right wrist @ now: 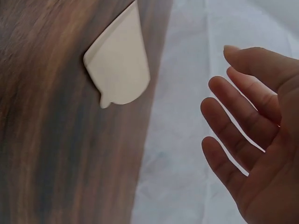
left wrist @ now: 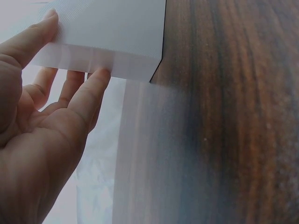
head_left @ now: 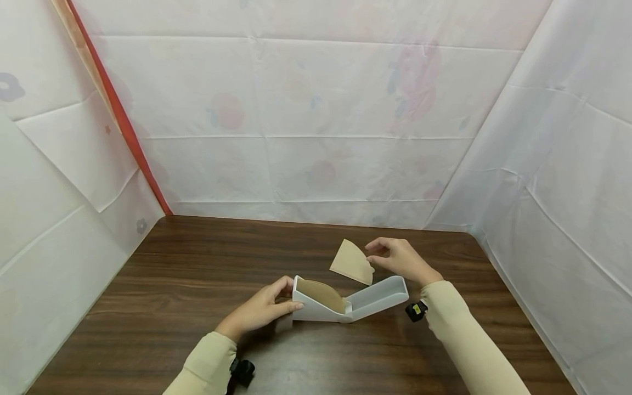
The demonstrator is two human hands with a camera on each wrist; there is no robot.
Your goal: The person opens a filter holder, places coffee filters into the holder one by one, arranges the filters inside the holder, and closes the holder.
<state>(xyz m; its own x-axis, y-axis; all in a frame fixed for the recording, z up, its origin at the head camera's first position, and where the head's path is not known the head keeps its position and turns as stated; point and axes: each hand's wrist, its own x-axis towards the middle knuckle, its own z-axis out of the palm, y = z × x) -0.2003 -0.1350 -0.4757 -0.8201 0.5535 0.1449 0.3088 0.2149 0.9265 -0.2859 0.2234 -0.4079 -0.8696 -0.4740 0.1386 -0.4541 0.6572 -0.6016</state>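
A white coffee filter box stands on the table with its hinged lid swung out to the right. Brown paper coffee filters sit inside it. My left hand holds the box's left end, thumb on the near side and fingers behind. In the left wrist view, that thumb and the fingertips touch the white box wall. Beyond the box lies a tan cone-shaped coffee filter, flat on the wood. Just right of it my right hand hovers with loosely bent fingers, holding nothing; the right wrist view shows a gap between hand and filter.
The dark wood-grain table ends at a white patterned sheet behind it, with more sheeting on both sides. A red strip runs down the left back corner. Black wrist cameras are strapped at both sleeves.
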